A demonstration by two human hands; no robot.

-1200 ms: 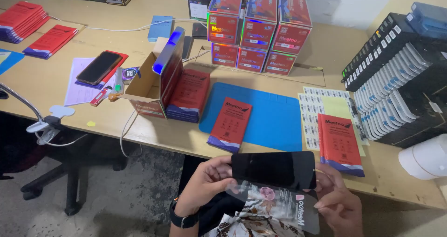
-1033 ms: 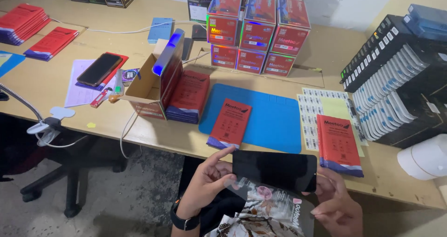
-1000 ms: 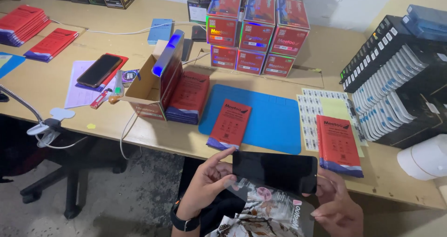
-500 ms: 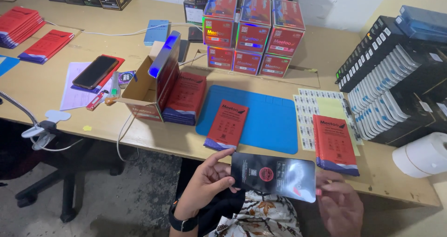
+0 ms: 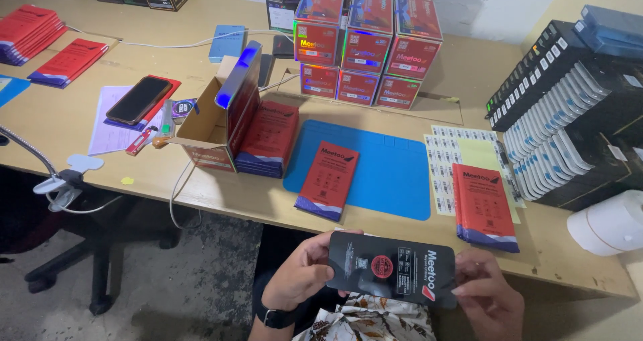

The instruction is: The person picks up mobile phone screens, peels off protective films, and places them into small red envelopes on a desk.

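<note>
— Two hands hold one thing, yes? But first, what is the biggest thing?

— Biggest is the long tan wooden worktable [image 5: 80, 130]. On it lies the flat blue rubber mat [image 5: 392, 174], and behind the mat stands the stack of red and holographic cardboard boxes [image 5: 365, 43]. At the right are the black racks of thin white packets [image 5: 569, 123]. An open brown carton [image 5: 211, 130] stands left of the mat.

— And the smaller things?

— One slim red flat packet [image 5: 329, 179] lies on the mat's left edge, and a small pile of the same red packets [image 5: 483, 206] lies right of the mat.

— Where is the held thing?

— The flat black glossy rectangular sleeve [image 5: 394, 269] is in the air below the table edge, printed side up. The left hand [image 5: 301, 277] grips its left end, fingers curled around. The right hand [image 5: 487, 299] pinches the right end.

— How to hold it well?

— I think: keep fingers on the edges only, keep it level, and do not bend it.
</note>
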